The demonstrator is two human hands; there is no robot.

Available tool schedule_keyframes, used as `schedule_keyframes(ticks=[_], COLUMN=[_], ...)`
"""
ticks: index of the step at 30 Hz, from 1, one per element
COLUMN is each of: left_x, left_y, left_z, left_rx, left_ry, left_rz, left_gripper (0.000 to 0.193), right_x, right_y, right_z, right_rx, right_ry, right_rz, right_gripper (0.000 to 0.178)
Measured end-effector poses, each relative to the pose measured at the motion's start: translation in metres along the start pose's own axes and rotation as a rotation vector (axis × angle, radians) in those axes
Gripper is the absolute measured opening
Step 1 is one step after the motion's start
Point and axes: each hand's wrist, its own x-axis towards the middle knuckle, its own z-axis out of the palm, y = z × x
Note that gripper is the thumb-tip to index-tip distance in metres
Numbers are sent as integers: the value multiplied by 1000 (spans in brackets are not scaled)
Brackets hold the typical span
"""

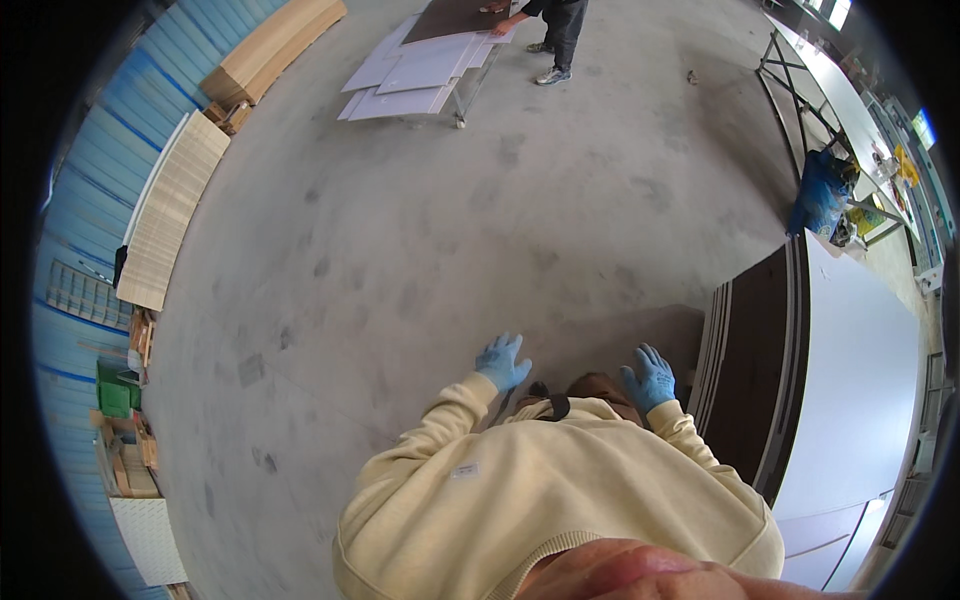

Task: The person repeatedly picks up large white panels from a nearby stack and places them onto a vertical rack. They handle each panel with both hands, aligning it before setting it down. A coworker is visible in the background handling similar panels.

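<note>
My left hand [503, 362], in a light blue work glove, hangs in front of my body above the concrete floor. Its fingers are spread and hold nothing. My right hand [650, 378], gloved the same way, is also open, with the fingers apart and nothing in them. It is nearest to a stack of large panels [865, 350] on my right, white on top with dark brown and white edges, but a gap lies between them.
Ahead, a co-worker [566, 35] has hands on a brown board [455, 20] lying on white panels [395, 85] on a wheeled cart. Light wooden boards [180, 210] line the left wall. A long table [810, 65] and a blue bag [825, 190] stand at the far right.
</note>
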Motion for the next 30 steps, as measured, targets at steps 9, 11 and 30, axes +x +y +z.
schedule_keyframes(ticks=[9, 11, 30], left_x=[242, 291, 543], left_y=[-76, -103, -389], left_z=[-122, -143, -226], left_rx=[-51, -63, -560], left_ry=[156, 81, -306], left_rz=[44, -30, -981], left_gripper=[74, 72, 60], right_x=[258, 340, 917], right_y=[16, 15, -122], right_z=[67, 83, 153], right_rx=[-20, -18, 46], right_ry=[-73, -88, -226], right_rz=[69, 50, -238], right_gripper=[53, 53, 55])
